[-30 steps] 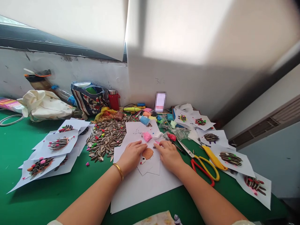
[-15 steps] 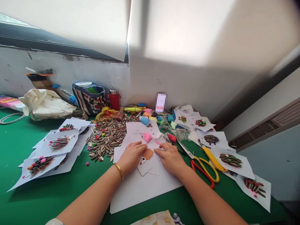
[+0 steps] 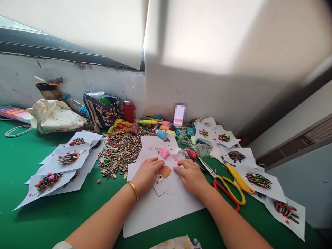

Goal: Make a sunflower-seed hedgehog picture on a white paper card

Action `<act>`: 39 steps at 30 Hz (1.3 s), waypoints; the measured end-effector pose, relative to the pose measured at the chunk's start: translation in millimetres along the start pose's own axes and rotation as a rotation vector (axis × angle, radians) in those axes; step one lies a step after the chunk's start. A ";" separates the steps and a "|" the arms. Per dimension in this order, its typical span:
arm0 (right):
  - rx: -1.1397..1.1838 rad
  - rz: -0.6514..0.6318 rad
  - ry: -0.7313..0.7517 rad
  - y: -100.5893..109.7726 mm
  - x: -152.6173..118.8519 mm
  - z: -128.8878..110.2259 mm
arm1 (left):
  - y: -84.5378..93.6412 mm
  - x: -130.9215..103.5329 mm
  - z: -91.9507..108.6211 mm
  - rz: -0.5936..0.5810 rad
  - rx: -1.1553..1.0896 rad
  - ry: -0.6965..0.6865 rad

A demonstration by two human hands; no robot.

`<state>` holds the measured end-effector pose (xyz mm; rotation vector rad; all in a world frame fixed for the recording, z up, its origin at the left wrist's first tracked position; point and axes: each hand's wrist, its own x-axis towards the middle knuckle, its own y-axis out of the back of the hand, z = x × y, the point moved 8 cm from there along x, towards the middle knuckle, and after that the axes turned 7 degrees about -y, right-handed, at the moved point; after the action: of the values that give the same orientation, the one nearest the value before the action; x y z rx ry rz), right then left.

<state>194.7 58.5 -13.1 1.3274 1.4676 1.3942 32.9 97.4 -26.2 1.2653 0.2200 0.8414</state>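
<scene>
Two hands (image 3: pixel 148 174), drawing (image 3: pixel 165 171), digits 36 (image 3: pixel 178 91) (third blurred)

Before me pale sheets (image 3: pixel 85 24) hang across a dark window frame (image 3: pixel 20 42) — the right one brightly lit in a patch — with scuffed white wall (image 3: pixel 20 74) below, behind my green table (image 3: pixel 15 159).

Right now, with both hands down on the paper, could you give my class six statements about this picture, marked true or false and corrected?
1. The scissors have one red and one yellow handle. True.
2. The right hand grips the scissors. False: they lie to its right.
3. The left hand has a gold bangle at its wrist. True.
4. The red bottle stands left of the striped bag. False: it stands right.
5. The pink lump lies on white paper. True.
6. The seeds fill a bowl. False: they lie heaped loose.
</scene>
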 end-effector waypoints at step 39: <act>-0.036 -0.038 0.001 -2.9 0.8 1.9 | 1.2 -0.3 0.1 -0.008 -0.010 0.025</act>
<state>195.7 60.0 -16.2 1.2703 1.4544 1.3901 32.2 97.2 -25.2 1.2440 0.2401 0.8510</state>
